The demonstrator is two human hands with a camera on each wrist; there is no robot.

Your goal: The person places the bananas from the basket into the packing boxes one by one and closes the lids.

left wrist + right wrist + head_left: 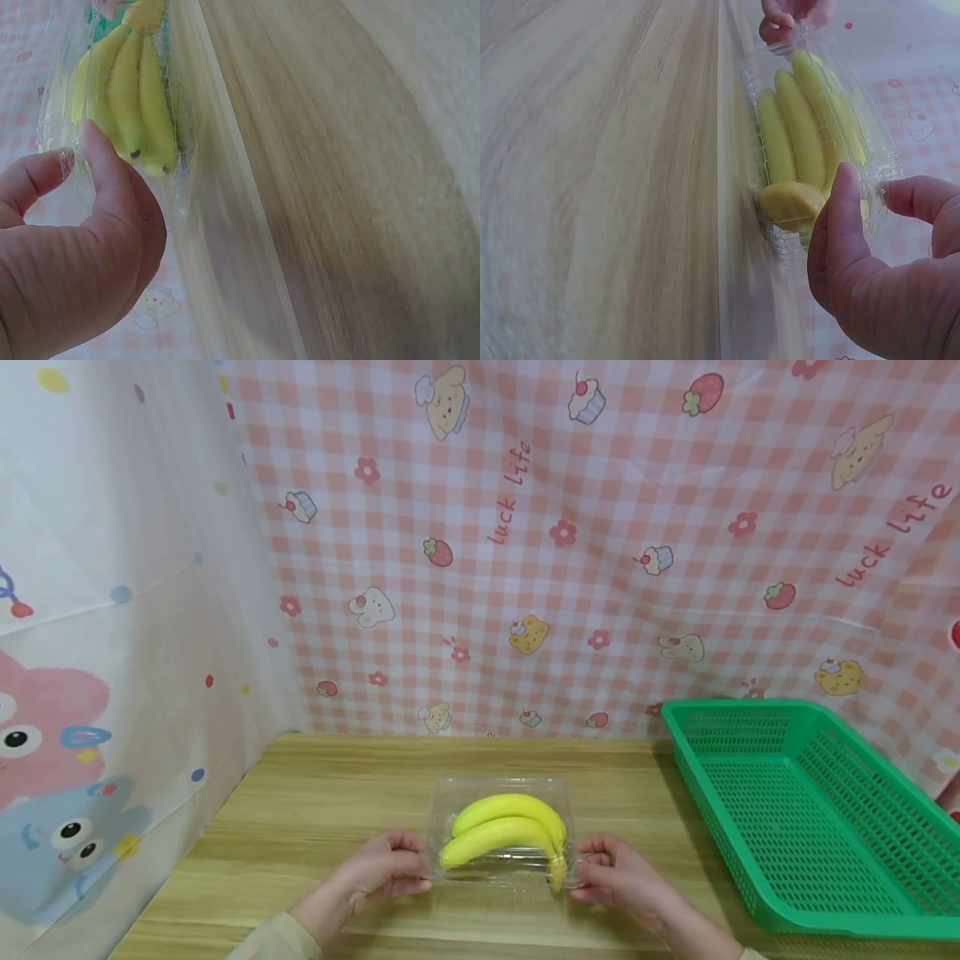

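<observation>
A clear plastic clamshell box [501,881] sits at the front middle of the wooden table, with a bunch of yellow bananas [502,835] inside it. My left hand [386,870] pinches the box's left edge between thumb and fingers. On the opposite side, my right hand [621,877] pinches the right edge, close to the banana stem [557,868]. In the left wrist view the banana tips [150,157] point toward the left hand. The right wrist view shows the thumb and fingers [845,217] at the rim of the box.
A green plastic basket [817,827] with perforated walls stands at the right of the wooden table [352,777]. Behind the table hangs a pink checked cloth [480,677]. A white cloth with cartoon prints [165,693] hangs along the left side.
</observation>
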